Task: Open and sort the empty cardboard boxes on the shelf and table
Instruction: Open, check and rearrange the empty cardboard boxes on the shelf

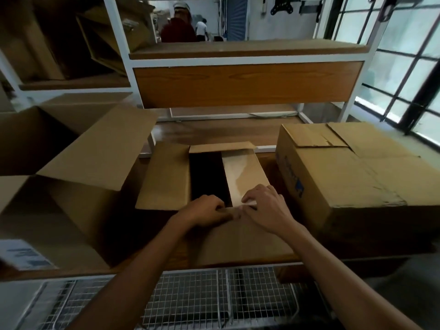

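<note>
Wooden bench (271, 163) carries three boxes; both hands' fingers pinch the middle box (238, 241) near flap: left hand (204, 210), right hand (264, 208)

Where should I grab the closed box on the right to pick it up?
Grip the closed box by its two short side walls, low down, coming from above with a hand on each side. Its top flaps are folded shut, leaving no edge to hook, and it looks too wide for one hand.
</note>
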